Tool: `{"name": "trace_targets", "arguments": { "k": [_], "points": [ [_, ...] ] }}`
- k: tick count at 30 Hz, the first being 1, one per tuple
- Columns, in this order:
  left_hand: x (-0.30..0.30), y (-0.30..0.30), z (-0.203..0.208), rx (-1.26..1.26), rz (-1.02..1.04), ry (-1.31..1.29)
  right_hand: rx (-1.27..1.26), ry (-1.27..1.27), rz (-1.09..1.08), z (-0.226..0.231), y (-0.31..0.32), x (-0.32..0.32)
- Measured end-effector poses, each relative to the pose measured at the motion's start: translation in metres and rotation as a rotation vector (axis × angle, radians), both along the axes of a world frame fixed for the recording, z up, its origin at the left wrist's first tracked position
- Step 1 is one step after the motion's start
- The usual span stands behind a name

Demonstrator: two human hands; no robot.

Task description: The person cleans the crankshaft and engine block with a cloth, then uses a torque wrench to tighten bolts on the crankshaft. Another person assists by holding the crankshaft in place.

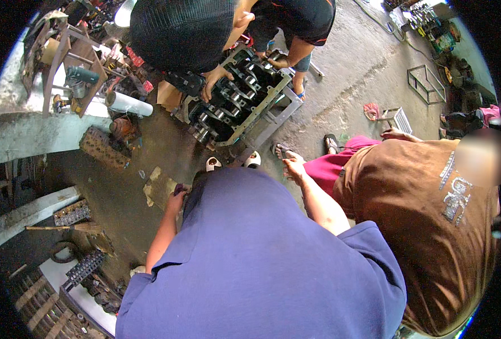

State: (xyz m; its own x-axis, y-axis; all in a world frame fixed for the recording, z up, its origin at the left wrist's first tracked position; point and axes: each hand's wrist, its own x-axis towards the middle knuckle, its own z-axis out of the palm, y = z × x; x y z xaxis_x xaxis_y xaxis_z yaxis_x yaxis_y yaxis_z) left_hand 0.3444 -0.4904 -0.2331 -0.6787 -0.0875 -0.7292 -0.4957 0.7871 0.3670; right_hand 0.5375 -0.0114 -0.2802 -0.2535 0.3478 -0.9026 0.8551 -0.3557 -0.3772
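My left hand (181, 192) hangs low beside my blue shirt, its fingers closed round a small dark thing that I cannot make out. On the other side, my right hand (294, 167) is held out in front of me, fingers loosely bent and apart, with nothing visible in it. Ahead of both hands, and touched by neither, an engine block (273, 96) rests on a metal stand (287, 107), its crankshaft (232, 101) facing up. A co-worker's hand (215, 80) lies on the block's left side, and another co-worker's hand (278, 60) is at its far end.
Close on my right stands a person in a brown shirt (397, 186). Cylinder heads (101, 148) and a rusty part (123, 129) lie on the left floor. Cluttered shelving (72, 73) is at the far left; a metal frame (425, 85) and a small stool (397, 120) stand to the right.
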Motion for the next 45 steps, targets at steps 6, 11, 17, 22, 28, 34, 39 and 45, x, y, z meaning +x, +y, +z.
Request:
{"name": "trace_targets", "arguments": {
  "k": [6, 11, 17, 22, 28, 34, 39, 45],
  "points": [
    [-0.021, 0.021, 0.016, 0.001, -0.135, 0.077, 0.012, 0.088, -0.041, -0.001, 0.01, -0.016],
    [-0.052, 0.02, -0.015, -0.08, -0.054, -0.019, 0.035, 0.075, -0.088, 0.013, 0.007, -0.022],
    [-0.106, -0.017, -0.067, 0.241, -0.141, -0.053, 0.089, 0.079, -0.116, 0.034, -0.028, -0.028],
    [-0.153, -0.031, -0.068, 0.128, -0.253, -0.036, 0.056, 0.005, -0.05, 0.052, -0.071, -0.056],
    [-0.19, -0.04, -0.053, -0.01, -0.319, -0.068, 0.088, 0.082, -0.134, 0.062, -0.108, -0.084],
    [-0.226, -0.047, -0.083, 0.012, -0.532, 0.032, 0.315, 0.174, -0.162, 0.044, -0.132, -0.072],
    [-0.246, -0.027, -0.064, 0.004, -0.483, -0.093, 0.156, 0.019, -0.156, 0.02, -0.166, -0.039],
    [-0.257, 0.004, -0.01, 0.032, -0.429, -0.109, -0.064, -0.079, -0.056, -0.001, -0.205, -0.023]
  ]
}}
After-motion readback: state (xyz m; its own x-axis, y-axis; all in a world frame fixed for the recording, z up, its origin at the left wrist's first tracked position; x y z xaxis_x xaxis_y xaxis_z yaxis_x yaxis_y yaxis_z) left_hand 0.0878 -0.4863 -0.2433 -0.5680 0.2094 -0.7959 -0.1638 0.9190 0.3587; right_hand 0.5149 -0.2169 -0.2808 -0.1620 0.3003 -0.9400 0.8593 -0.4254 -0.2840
